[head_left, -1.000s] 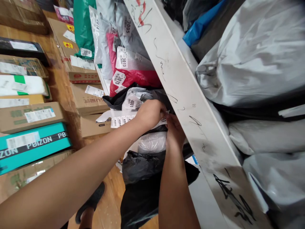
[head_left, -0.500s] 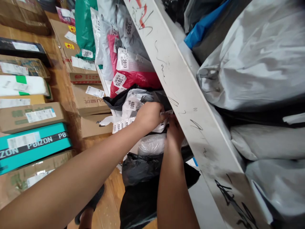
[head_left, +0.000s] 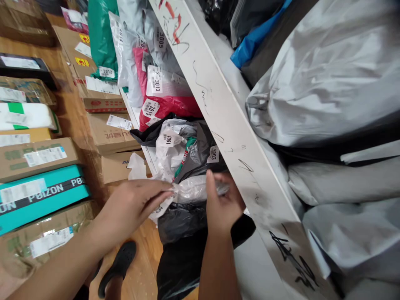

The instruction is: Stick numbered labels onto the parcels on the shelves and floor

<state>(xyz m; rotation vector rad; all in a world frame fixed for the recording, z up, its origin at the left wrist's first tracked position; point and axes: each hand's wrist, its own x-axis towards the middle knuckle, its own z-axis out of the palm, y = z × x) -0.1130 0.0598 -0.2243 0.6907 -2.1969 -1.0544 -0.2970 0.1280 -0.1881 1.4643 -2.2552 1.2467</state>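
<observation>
My left hand is closed in a pinch at the left end of a clear-wrapped white parcel. White label strip shows beneath its fingertips, and pale paper rises behind them. Whether the parcel's wrap is also in the pinch, I cannot tell. At the parcel's right end my right hand is open, thumb raised and apart from the fingers. Just beyond lies a dark grey bag with a sticker reading 4003. A white bag beside it is marked 4001.
A white shelf board with scribbles runs diagonally at right, with big grey bags past it. Red and green numbered bags stand farther up. Black bags hang below. Cardboard boxes and a teal box line the floor.
My hands have come apart and nearer to me from the dark grey bag, uncovering its 4003 sticker. The left moved left with the label strip; the right opened beside the clear-wrapped parcel.
</observation>
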